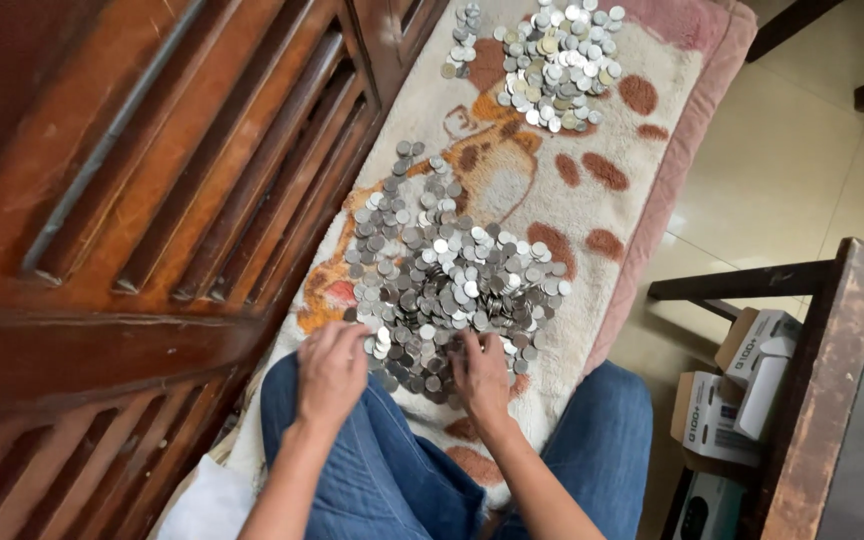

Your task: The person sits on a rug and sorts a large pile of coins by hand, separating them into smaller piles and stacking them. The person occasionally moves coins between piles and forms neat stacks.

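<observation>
A large heap of silver coins lies on a cream cloth with an orange animal print and brown spots. My left hand rests at the heap's near left edge, fingers curled over some coins. My right hand lies palm down on the near edge of the heap, fingers bent onto the coins. A second, smaller pile of mixed silver and gold-coloured coins sits at the far end of the cloth. My knees in blue jeans are just below the hands.
A carved dark wooden bench back runs along the left. A dark wooden table stands at the right, with several white cardboard boxes under it on the pale tiled floor. The cloth has a pink border.
</observation>
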